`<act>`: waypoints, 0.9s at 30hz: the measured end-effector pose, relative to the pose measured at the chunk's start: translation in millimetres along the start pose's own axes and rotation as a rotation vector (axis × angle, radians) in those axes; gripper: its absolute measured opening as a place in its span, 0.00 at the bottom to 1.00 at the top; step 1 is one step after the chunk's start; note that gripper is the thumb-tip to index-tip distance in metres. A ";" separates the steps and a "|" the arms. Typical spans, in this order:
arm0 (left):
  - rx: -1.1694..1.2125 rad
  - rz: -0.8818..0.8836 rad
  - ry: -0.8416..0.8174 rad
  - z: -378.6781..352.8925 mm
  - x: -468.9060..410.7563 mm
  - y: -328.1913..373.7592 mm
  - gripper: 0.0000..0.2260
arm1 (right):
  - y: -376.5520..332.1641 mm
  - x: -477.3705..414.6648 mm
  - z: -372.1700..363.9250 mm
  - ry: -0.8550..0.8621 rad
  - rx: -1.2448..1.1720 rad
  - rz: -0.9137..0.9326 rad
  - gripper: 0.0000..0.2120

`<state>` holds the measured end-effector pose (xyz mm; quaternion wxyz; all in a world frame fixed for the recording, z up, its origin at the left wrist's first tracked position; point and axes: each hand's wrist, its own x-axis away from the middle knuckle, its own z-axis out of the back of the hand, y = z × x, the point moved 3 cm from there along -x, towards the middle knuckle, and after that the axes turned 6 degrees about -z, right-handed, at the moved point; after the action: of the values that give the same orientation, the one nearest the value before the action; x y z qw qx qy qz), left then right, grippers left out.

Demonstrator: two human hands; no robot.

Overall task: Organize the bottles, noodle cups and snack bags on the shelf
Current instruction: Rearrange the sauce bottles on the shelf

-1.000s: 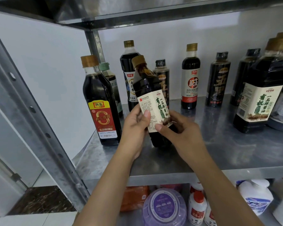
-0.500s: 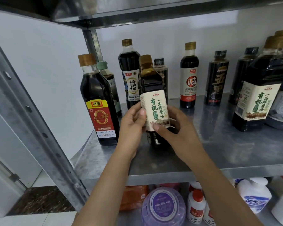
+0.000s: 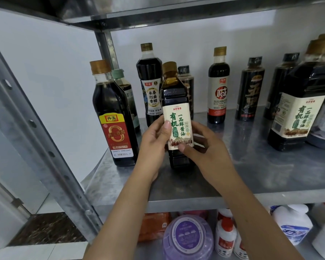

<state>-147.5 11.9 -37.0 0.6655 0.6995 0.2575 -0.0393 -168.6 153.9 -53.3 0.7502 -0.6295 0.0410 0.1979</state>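
Step in hand, judged: setting soy sauce bottle (image 3: 174, 94) upright, label (image 3: 179, 115) forward. Standing near shelf (image 3: 251, 166) front, just right of vinegar bottle (image 3: 114, 124). Gripped at label by left hand (image 3: 154, 145), thumb across front; pinched lower right by right hand (image 3: 204, 151). Next: seat base, release gently.

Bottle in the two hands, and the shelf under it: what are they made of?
The bottle looks like clear plastic, maybe glass: it is glossy, with moulded ridges, and dark liquid shows through. Its label looks like matte paper. Its cap looks like golden-brown plastic or foil. The shelf looks like metal, probably steel: grey, brushed, faintly mirroring the bottles.
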 end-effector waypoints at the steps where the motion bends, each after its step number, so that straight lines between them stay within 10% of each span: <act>1: -0.005 -0.002 -0.001 0.0 0.0 0.0 0.28 | 0.1 0.0 0.1 0.000 0.000 -0.001 0.29; 27: -0.006 -0.076 0.002 -2.9 -1.2 -3.0 0.13 | -2.7 2.5 0.0 -0.050 -0.114 0.030 0.29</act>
<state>-150.6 14.2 -38.9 0.6654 0.6872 0.2846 -0.0629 -165.4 154.2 -51.6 0.7110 -0.6654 0.0203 0.2265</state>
